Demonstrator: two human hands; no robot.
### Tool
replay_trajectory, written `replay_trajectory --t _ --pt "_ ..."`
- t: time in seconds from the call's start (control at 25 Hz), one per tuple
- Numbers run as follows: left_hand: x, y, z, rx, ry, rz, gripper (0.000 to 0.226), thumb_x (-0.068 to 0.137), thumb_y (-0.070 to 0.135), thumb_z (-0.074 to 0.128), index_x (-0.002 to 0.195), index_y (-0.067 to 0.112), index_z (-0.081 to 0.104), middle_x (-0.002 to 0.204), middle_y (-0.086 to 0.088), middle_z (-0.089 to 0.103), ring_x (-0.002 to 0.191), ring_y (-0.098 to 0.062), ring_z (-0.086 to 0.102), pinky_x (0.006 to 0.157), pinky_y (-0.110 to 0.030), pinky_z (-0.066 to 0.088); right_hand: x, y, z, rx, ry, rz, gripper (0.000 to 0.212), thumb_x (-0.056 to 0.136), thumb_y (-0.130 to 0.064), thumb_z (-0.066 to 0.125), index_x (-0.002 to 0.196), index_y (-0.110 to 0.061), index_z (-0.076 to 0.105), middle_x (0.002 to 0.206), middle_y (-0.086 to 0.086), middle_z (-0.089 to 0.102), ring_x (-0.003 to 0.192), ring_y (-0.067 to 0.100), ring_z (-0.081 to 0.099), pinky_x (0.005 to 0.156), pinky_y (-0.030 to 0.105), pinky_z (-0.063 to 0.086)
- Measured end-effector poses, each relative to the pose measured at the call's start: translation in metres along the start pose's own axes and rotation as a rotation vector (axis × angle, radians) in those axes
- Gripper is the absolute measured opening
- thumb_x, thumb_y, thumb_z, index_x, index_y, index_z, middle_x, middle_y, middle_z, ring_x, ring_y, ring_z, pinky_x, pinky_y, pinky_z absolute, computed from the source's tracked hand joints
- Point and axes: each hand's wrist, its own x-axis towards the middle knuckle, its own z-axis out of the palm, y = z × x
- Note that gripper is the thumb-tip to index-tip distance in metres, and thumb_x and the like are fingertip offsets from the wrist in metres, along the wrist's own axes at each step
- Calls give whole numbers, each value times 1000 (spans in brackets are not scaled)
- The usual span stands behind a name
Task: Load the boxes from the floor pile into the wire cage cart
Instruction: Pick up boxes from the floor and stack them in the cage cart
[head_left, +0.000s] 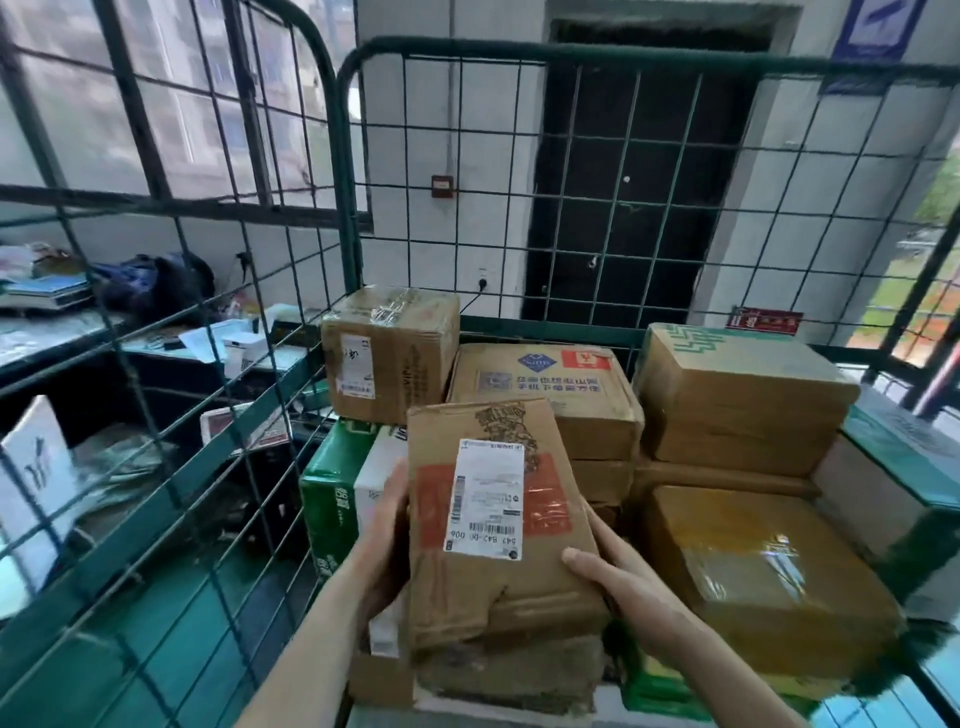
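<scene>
I hold a worn brown cardboard box (493, 525) with a white shipping label and an orange print, over the stacked parcels inside the green wire cage cart (571, 52). My left hand (387, 525) grips its left side with the thumb against the edge. My right hand (618, 577) grips its right side, thumb on the top face. Under and around it lie other boxes: a taped brown box (389, 353) at the back left, a printed flat box (545, 395) behind, and a green and white carton (337, 493) at the left.
More parcels fill the cart's right side: a brown box with green print (737, 400) and a taped brown box (763, 582). Beyond the cart's left wire wall (171, 415) stands a cluttered desk (156, 332). A dark door (623, 208) is behind the cart.
</scene>
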Motion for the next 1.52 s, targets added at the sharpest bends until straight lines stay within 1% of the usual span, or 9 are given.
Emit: replay_trajectory --t 0.16,0.28,0.4,0.56,0.76,1.12,1.32,1.4,1.52 --pt "-2 16 -22 19 -56 207 56 89 62 41 127 31 68 129 -9 70 115 -26 69 91 -38 58 36 -25 19 212 -23 -30 66 91 -42 71 145 -60 36 141 0 62 123 29 64 102 61 49" --pt "-8 41 -37 178 -50 158 77 70 82 53 131 35 61 119 -1 75 103 -18 74 71 -28 61 50 -41 35 122 -21 -113 64 90 -47 71 136 -72 33 139 -12 62 123 23 64 97 58 53" --pt "-17 56 -51 238 -83 90 94 51 92 62 124 33 64 115 -2 76 102 -19 75 79 -36 57 58 -59 49 -58 17 -176 68 81 -63 72 130 -79 28 141 -21 57 126 9 60 108 49 49" --pt "-21 59 -55 165 117 198 63 78 75 51 116 28 70 109 -7 78 96 -23 76 84 -39 53 68 -71 63 -272 -21 -267 92 77 -75 66 152 -61 13 147 -31 46 134 -3 48 118 40 38" --pt "-18 65 -56 115 199 283 48 98 61 40 95 36 81 106 -9 78 98 -29 75 92 -45 54 69 -78 73 -346 6 -343 94 72 -78 68 147 -67 13 142 -40 41 135 -6 44 119 39 36" --pt "40 53 40 147 118 367 43 102 46 45 118 19 73 109 -5 77 100 -20 74 84 -30 59 53 -76 -15 -430 274 -444 102 66 -63 85 148 -61 25 145 -22 44 130 7 53 103 43 54" --pt "93 72 74 311 280 387 57 94 67 46 123 25 72 119 10 71 120 -16 61 108 -37 43 99 -89 -47 -604 389 -450 80 78 -47 80 144 -50 34 142 -14 47 126 9 53 100 40 56" --pt "108 85 79 440 286 422 52 100 56 48 138 21 59 129 3 64 129 -23 54 106 -34 39 120 -98 -52 -615 418 -451 77 81 -45 79 145 -45 35 141 -13 48 124 9 53 102 39 55" --pt "122 104 77 629 253 500 79 94 48 65 158 24 27 152 -2 49 141 -27 44 115 -40 35 148 -114 -53 -672 449 -432 76 85 -40 79 149 -35 38 140 -9 50 121 9 51 103 30 49"
